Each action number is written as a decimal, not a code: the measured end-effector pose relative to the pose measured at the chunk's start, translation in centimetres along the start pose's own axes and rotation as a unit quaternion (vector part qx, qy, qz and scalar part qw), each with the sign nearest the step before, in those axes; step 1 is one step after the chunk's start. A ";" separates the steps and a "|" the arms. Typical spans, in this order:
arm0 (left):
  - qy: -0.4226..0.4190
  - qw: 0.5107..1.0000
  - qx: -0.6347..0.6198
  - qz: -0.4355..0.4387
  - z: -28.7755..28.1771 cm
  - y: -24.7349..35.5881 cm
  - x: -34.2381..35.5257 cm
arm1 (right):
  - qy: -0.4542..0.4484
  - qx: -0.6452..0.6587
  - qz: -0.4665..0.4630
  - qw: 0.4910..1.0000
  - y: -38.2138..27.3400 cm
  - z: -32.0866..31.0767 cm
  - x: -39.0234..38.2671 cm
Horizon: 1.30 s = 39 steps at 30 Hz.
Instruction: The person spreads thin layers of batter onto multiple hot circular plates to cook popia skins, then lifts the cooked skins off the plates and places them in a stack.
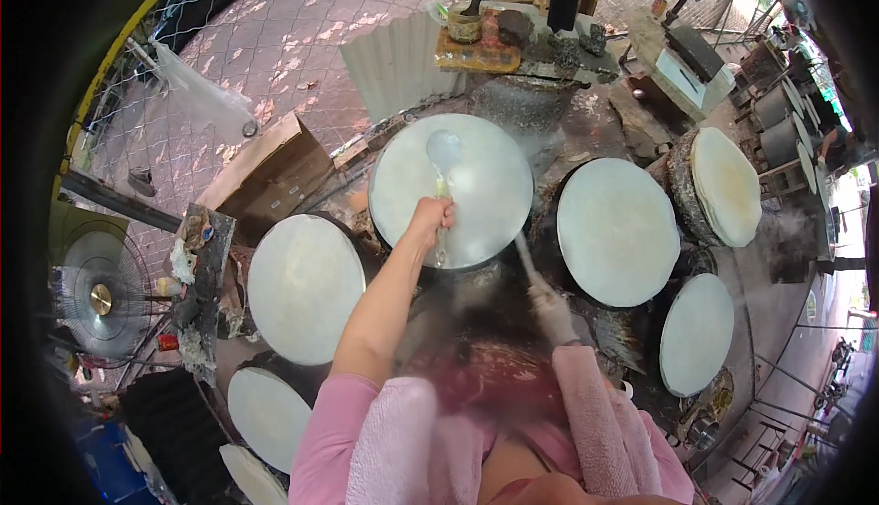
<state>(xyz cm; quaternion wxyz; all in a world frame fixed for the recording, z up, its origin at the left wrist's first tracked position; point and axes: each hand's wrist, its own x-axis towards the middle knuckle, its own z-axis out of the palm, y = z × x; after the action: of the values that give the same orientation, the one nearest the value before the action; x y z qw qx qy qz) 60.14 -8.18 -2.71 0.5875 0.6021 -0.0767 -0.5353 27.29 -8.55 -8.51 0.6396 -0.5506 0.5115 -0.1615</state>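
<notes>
Head view: ladle (pixel 445 151), stick (pixel 526 258) in hands (pixel 432 215)

Ladle (pixel 441 184) overlies rnd wht disc (pixel 490 189), stick (pixel 526 256) @ rim.

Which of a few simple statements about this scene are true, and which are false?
1. The left hand grips a handled tool over the big pale disc. True.
2. The right hand holds nothing. False: it holds a stick-like tool.
3. The fan stands on the person's right. False: it stands on the left.
4. A brown cardboard box sits to the left of the big pale disc. True.
5. Only one disc is in view. False: more pale discs show on both sides.
</notes>
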 end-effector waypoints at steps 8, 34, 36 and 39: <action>0.049 0.972 -0.208 -0.097 0.7 -3.2 -5.3 | -0.025 0.104 0.060 0.992 -4.5 3.6 0.9; -0.104 0.889 -0.438 0.076 -1.9 -2.2 -24.5 | -0.185 -0.312 -0.229 0.903 -3.9 -2.0 6.6; -0.135 0.861 -0.478 0.113 -3.5 -3.6 -27.5 | -0.202 -0.218 -0.116 0.948 -6.5 -0.9 4.7; -0.045 0.889 -0.421 0.172 -5.1 -5.8 -33.9 | -0.180 0.022 -0.012 0.983 -4.7 -2.3 4.7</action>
<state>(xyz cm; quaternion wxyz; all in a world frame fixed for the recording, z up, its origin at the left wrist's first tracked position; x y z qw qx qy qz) 46.67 21.16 10.19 0.8649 0.2502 0.0270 -0.4343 29.03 -15.02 -6.35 0.7311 -0.5627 0.3777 -0.0781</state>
